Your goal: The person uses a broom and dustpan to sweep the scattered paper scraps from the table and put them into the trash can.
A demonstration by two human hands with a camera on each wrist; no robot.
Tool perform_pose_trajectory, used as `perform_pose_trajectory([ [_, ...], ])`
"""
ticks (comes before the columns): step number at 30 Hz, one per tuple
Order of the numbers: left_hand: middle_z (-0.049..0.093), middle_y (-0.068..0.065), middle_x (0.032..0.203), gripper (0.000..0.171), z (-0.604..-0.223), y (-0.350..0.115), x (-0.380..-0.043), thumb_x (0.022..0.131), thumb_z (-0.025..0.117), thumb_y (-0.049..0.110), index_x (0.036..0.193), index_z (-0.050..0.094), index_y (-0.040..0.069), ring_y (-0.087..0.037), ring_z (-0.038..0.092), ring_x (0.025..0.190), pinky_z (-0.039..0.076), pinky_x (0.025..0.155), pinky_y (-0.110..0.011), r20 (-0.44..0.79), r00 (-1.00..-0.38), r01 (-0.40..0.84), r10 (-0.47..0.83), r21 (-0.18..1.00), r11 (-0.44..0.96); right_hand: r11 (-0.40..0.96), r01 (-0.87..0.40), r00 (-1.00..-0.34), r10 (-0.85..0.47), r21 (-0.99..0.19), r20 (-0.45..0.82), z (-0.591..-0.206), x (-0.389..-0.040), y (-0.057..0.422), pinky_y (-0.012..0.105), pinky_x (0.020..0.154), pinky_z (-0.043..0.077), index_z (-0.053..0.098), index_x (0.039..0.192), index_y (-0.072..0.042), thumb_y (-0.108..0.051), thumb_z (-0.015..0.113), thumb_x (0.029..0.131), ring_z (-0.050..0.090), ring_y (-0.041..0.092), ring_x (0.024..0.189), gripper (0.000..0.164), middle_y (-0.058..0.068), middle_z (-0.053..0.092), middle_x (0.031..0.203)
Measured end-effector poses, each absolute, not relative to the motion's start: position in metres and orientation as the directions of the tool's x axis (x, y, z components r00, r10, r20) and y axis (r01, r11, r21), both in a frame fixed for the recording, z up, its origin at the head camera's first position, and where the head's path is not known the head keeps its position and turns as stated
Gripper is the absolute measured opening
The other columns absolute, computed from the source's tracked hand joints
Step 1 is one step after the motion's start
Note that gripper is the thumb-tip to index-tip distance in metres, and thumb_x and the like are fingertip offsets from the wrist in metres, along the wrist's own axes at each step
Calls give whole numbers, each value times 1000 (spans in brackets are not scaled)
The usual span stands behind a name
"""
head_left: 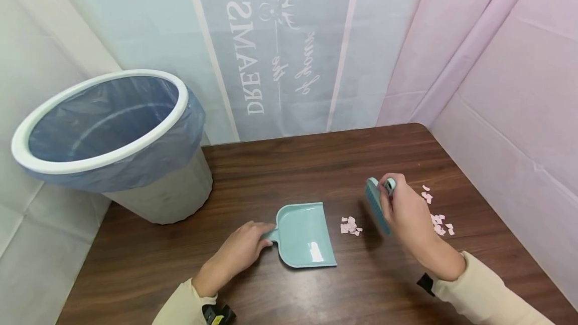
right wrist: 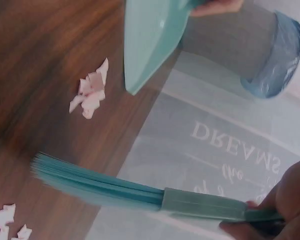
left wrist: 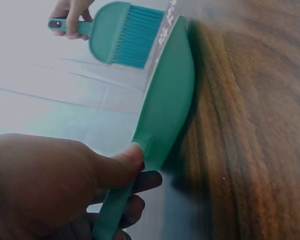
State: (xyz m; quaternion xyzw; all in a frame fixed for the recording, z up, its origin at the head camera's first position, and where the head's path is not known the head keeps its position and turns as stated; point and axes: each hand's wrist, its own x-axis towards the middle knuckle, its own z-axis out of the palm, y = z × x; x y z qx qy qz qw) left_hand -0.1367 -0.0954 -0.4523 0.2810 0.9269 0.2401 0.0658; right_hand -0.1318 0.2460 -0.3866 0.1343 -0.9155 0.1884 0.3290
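My left hand (head_left: 244, 245) grips the short handle of a teal dustpan (head_left: 303, 234), which lies on the wooden table with its straight lip facing right. In the left wrist view the thumb (left wrist: 127, 160) presses on top of the handle. My right hand (head_left: 408, 214) holds a teal hand brush (head_left: 377, 204) by its handle, the bristles (right wrist: 95, 180) pointing down just above the table. Between the dustpan's lip and the brush lies a small pile of torn pale pink paper scraps (head_left: 350, 226). More scraps (head_left: 439, 224) lie to the right, beyond the right hand.
A bin (head_left: 171, 199) with a white rim and a blue liner bag stands at the left back of the table (head_left: 271, 164). A printed cloth (head_left: 289, 64) hangs behind the table's back edge, and pale cloth walls (head_left: 519, 129) close off the sides.
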Motion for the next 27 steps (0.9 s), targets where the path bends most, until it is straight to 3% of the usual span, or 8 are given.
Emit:
perform_pose_trajectory([
  [8, 67, -2, 111, 31, -446, -93, -137, 87, 67, 16, 117, 64, 10, -17, 61, 99, 49, 86, -39, 13, -842, 486, 540, 455, 746, 934, -313, -707, -108, -173, 699, -405, -128, 240, 47, 41, 42, 50, 98, 3, 1, 63, 82, 56, 34, 56, 20, 15, 54, 69],
  [19, 68, 0, 106, 29, -443, -92, -136, 86, 67, 17, 115, 66, 12, -16, 60, 92, 51, 78, -36, 2, -851, 474, 525, 434, 766, 917, -347, -723, -129, -196, 679, -410, -127, 230, 46, 43, 41, 51, 98, 0, -2, 58, 82, 55, 33, 60, 17, 13, 55, 71],
  [27, 68, -1, 109, 32, -443, -92, -135, 86, 68, 17, 117, 65, 11, -16, 60, 93, 51, 79, -36, 0, -855, 468, 519, 434, 770, 898, -401, -675, -156, -181, 721, -410, -125, 217, 42, 44, 43, 51, 97, 2, 2, 61, 78, 56, 26, 59, 21, 10, 55, 73],
])
